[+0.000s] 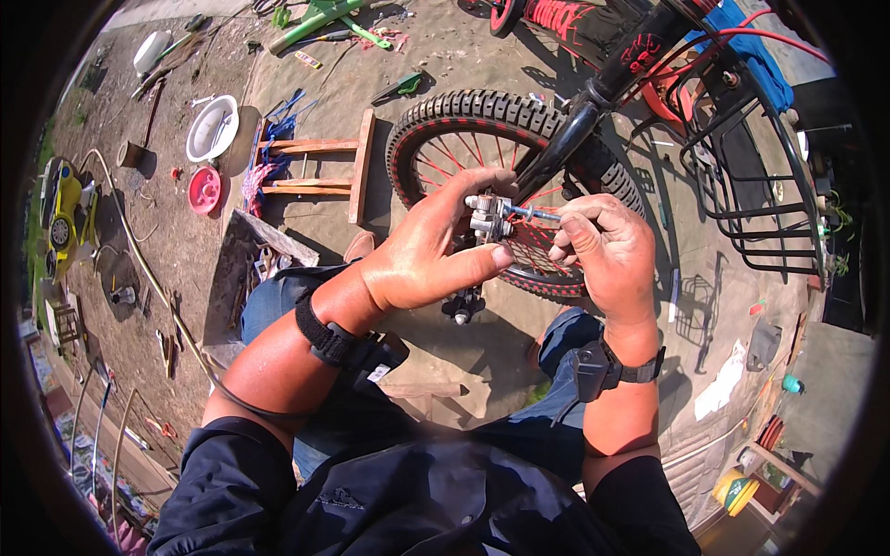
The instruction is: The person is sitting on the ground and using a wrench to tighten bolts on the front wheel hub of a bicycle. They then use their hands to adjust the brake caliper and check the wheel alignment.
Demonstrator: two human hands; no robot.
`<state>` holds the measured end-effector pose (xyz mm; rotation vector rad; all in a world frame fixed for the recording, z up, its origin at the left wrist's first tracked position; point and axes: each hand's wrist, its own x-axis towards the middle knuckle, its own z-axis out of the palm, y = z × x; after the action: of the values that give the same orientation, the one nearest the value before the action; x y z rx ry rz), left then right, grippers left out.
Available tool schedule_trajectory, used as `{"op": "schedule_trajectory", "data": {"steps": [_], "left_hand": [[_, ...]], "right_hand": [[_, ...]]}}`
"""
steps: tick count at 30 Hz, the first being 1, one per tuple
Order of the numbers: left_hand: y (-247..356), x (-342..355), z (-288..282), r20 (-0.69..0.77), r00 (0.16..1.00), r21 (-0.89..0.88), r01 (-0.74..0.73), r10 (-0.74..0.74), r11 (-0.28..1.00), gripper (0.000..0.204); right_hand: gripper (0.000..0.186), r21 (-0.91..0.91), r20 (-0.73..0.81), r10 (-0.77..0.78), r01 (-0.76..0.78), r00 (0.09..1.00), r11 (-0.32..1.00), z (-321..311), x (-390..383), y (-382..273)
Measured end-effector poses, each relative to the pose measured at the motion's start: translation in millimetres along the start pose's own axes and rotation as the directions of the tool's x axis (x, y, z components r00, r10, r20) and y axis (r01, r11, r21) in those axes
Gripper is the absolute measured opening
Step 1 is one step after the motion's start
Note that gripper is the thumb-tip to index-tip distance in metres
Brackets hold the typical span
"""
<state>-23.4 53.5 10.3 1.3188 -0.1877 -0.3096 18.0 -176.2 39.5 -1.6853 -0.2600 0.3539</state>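
My left hand (430,255) grips a silver metal fitting (488,217) with nuts on it, its thumb stretched along the lower side. My right hand (595,243) pinches a thin bluish metal rod (532,212) that reaches into the fitting's right side. A dark part with a silver tip (462,308) shows below my left thumb; whether it joins the fitting is hidden. Just behind my hands lies a knobby black bicycle wheel (482,108) with red spokes, beside a black fork tube (586,117).
A black wire rack (756,185) stands at right. Around the ground lie a wooden frame (361,167), white basin (212,129), pink bowl (204,190), metal tool box (237,280), green-handled tools (315,23), a yellow toy vehicle (68,218), a hose (139,250) and a yellow bucket (734,491).
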Motion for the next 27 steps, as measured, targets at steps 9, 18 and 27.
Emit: {"op": "schedule_trajectory", "data": {"steps": [9, 18, 27], "left_hand": [[0.1, 1.3, 1.8, -0.029, 1.000, -0.032, -0.005, 0.005, 0.999, 0.087], [-2.7, 2.1, -3.1, -0.018, 1.000, 0.056, -0.005, 0.006, 0.998, 0.087], [-4.1, 1.1, -2.0, -0.034, 0.999, 0.003, -0.015, 0.015, 1.000, 0.086]], "right_hand": [[0.014, -0.039, -0.072, -0.127, 0.125, 0.989, 0.991, 3.0, 4.4, 7.0], [0.012, -0.107, -0.056, -0.184, 0.177, 0.981, 0.978, 3.8, 4.1, 6.4], [0.012, -0.003, -0.014, 0.144, -0.144, 0.990, 0.990, 0.5, 5.8, -4.3]]}}
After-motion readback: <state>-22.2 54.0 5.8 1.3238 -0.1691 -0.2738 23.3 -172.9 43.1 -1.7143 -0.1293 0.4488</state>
